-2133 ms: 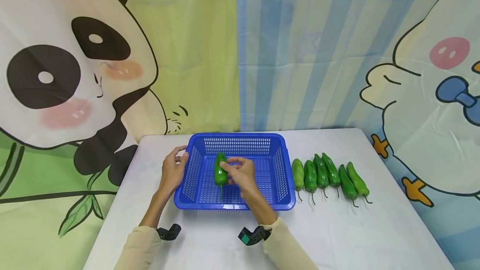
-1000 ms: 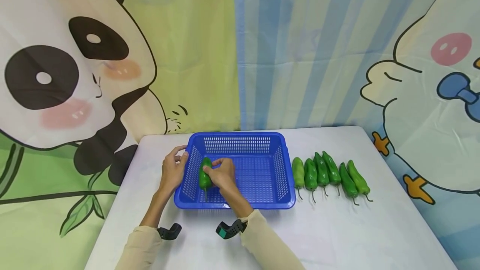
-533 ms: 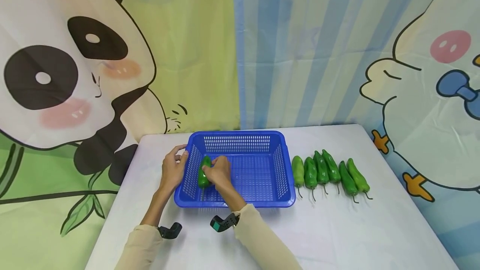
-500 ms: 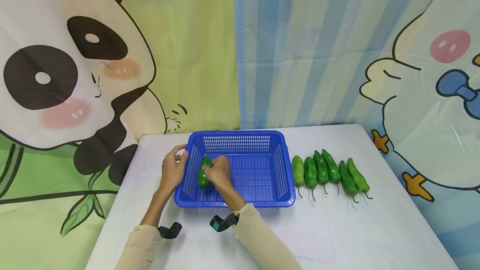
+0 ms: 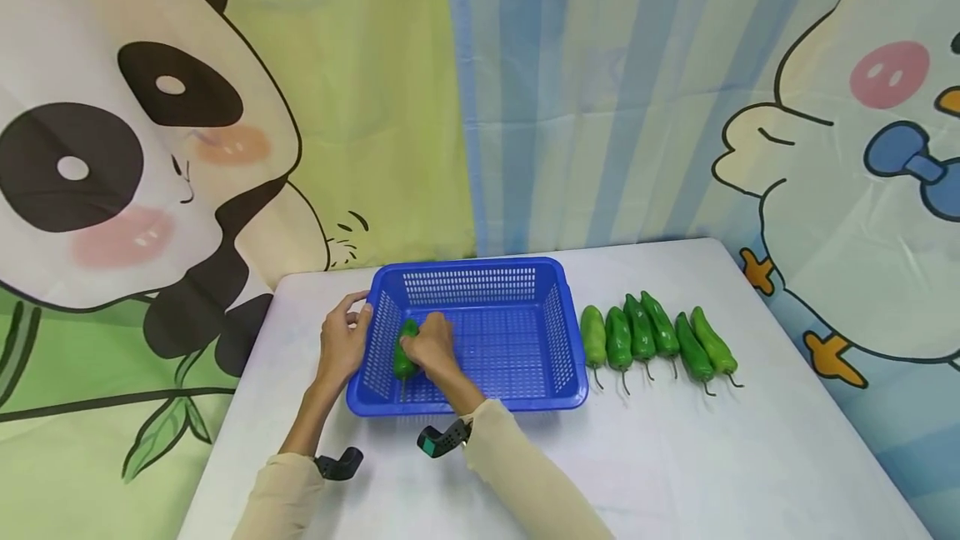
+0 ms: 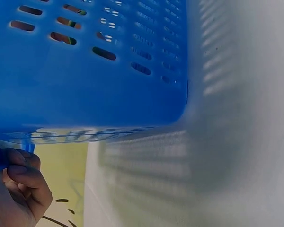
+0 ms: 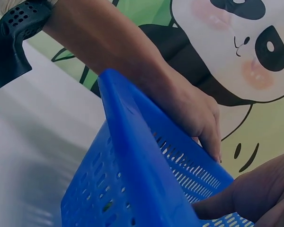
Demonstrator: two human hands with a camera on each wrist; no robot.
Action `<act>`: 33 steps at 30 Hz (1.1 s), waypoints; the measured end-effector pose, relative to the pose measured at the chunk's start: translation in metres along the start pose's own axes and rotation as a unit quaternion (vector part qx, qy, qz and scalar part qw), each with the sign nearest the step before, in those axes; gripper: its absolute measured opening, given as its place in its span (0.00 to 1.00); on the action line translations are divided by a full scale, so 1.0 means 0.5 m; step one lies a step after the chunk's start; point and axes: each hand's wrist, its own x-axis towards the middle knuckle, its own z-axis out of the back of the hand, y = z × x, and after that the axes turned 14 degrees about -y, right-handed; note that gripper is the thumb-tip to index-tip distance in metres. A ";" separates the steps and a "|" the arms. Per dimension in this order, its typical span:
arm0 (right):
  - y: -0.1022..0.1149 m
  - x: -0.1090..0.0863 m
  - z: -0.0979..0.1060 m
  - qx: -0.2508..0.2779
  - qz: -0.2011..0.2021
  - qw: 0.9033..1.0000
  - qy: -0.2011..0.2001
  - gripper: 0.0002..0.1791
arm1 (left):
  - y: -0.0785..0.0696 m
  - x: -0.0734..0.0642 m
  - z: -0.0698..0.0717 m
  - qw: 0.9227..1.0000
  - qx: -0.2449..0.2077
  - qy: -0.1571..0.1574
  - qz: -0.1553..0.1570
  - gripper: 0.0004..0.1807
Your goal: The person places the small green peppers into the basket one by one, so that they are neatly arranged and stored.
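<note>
1. The left hand [image 5: 343, 348] is gripping the left rim of the blue basket [image 5: 465, 408]; the slotted plastic is probably feeling light and fairly stiff, its rim offering the surest hold.
2. Inside, near the left wall, one green pepper [image 5: 403, 363] is pointing its stem toward the person; its gloss is suggesting slippery skin over a light, firm, bruisable body. The thick middle is suiting fingers better than the thin stem.
3. The right hand [image 5: 433, 348] is pinching that pepper from its right side.
4. Six loose peppers [image 5: 642, 336] are lying on the white table [image 5: 675, 457], right of the basket, likely handling alike.
</note>
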 end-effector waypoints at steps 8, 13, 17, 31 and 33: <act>-0.082 0.054 -0.082 -0.022 0.066 0.997 -0.023 0.16 | -0.001 0.001 -0.002 1.000 -0.007 0.000 0.003 0.21; -0.086 0.055 -0.085 -0.050 0.060 0.997 0.019 0.14 | -0.003 -0.001 -0.001 1.000 -0.002 -0.005 0.000 0.21; -0.074 0.039 -0.071 -0.055 0.073 0.996 0.019 0.14 | -0.004 -0.002 0.001 1.000 -0.004 -0.005 -0.002 0.21; -0.046 0.017 -0.029 -0.081 0.042 0.995 0.031 0.14 | 0.000 -0.001 -0.003 1.000 -0.001 -0.003 -0.006 0.21; -0.008 -0.015 0.011 -0.066 0.050 0.996 0.029 0.12 | 0.001 -0.001 0.000 1.000 0.001 -0.004 -0.008 0.21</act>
